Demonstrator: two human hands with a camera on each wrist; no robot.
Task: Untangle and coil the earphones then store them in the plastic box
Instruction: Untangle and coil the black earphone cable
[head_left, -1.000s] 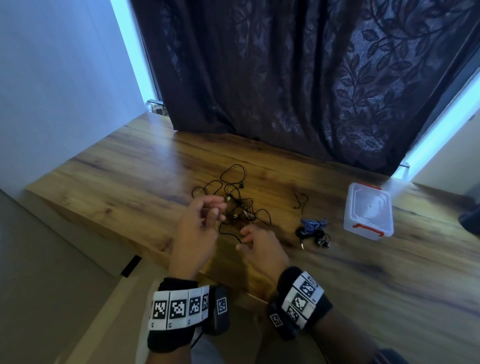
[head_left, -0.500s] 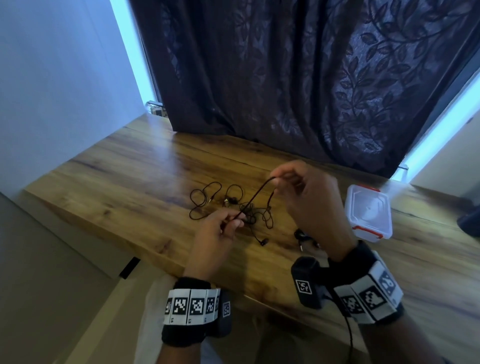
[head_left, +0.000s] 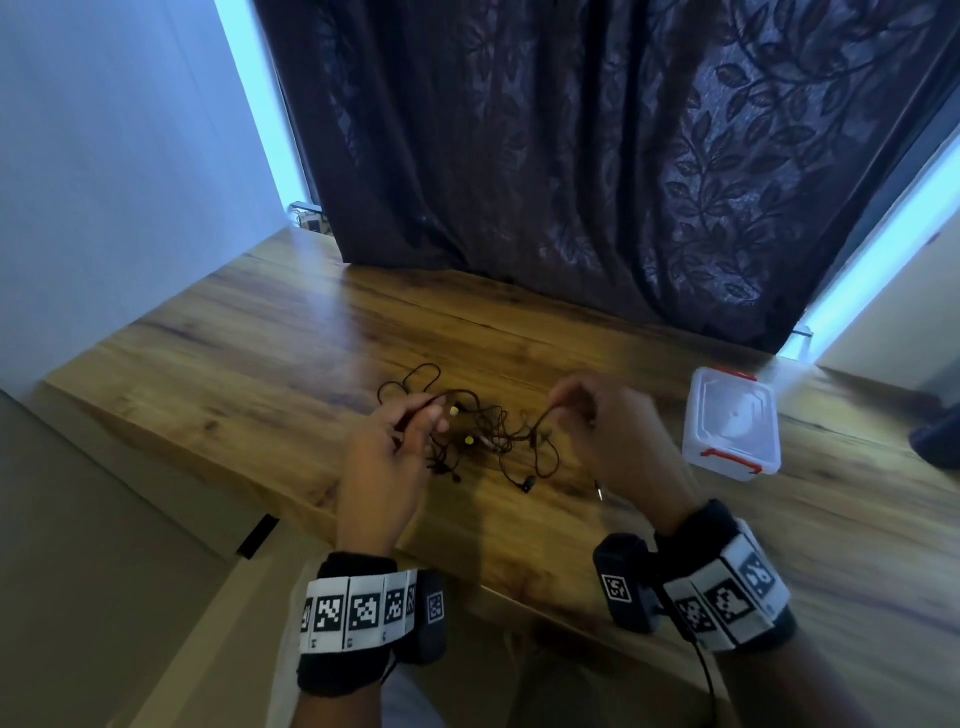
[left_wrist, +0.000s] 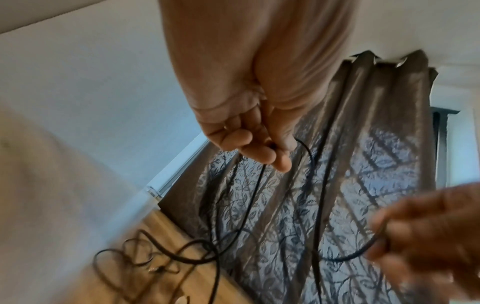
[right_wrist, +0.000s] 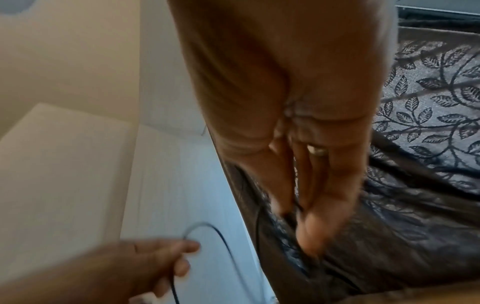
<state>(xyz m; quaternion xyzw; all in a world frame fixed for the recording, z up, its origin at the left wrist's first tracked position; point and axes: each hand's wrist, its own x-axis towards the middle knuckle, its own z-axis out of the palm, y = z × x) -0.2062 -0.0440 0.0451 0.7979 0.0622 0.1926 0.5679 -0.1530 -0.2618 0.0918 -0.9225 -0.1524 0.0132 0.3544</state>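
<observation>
A tangle of thin black earphones (head_left: 488, 436) with pale yellow ear tips hangs between both hands just above the wooden table (head_left: 270, 374). My left hand (head_left: 410, 421) pinches one strand of the cable (left_wrist: 259, 185) between thumb and fingers. About a hand's width to the right, my right hand (head_left: 566, 400) pinches another strand (right_wrist: 293, 214). Loose loops lie on the table behind the left hand (head_left: 415, 379), and an earbud end dangles near the front (head_left: 527, 486). The clear plastic box (head_left: 730, 421) with red clips stands lidded on the table to the right of my right hand.
A dark leaf-patterned curtain (head_left: 571, 182) hangs along the table's far edge. A white wall (head_left: 114, 156) stands on the left. The table's near edge (head_left: 291, 499) runs diagonally below my left hand. A jack plug tip (head_left: 601, 491) shows by my right wrist.
My right hand has come down and spread rightward, away from my left, drawing the tangle wider between them. The left hand has shifted slightly up and left with its strand.
</observation>
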